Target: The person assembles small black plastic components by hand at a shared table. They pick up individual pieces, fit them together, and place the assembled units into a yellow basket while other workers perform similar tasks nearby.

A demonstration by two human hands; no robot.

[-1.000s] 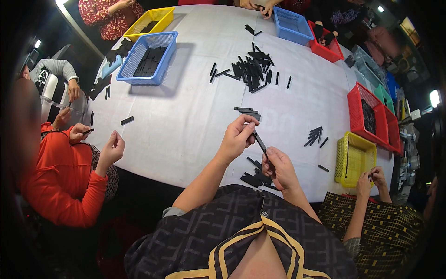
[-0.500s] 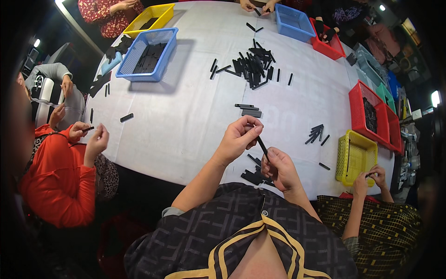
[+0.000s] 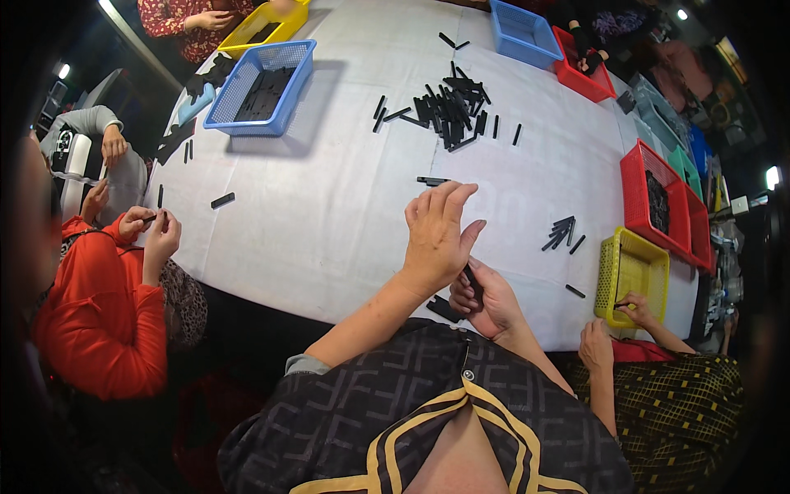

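Observation:
My left hand (image 3: pixel 439 235) is raised over the near part of the table with its fingers stretched and spread, the thumb pointing right. Just below it, my right hand (image 3: pixel 492 303) has its fingers closed around a slim black bar (image 3: pixel 472 282), whose upper end is partly covered by the left hand. Several loose black pieces (image 3: pixel 445 309) lie beneath my hands near the table edge, partly hidden. Beyond my left fingertips rests another black bar (image 3: pixel 431 181); whatever else is there sits behind the hand.
A large heap of black bars (image 3: pixel 451 111) lies mid-table, with a smaller group (image 3: pixel 559 233) to the right. Blue basket (image 3: pixel 280 123) stands far left, red basket (image 3: pixel 634 193) and yellow basket (image 3: pixel 607 276) right. Co-workers sit at both sides, one with a hand (image 3: pixel 638 306) at the yellow basket.
My left hand has let go of the black bar and opened, fingers spreading upward. The right hand keeps the bar, now held lower. The right-hand co-worker's one hand has moved into the yellow basket.

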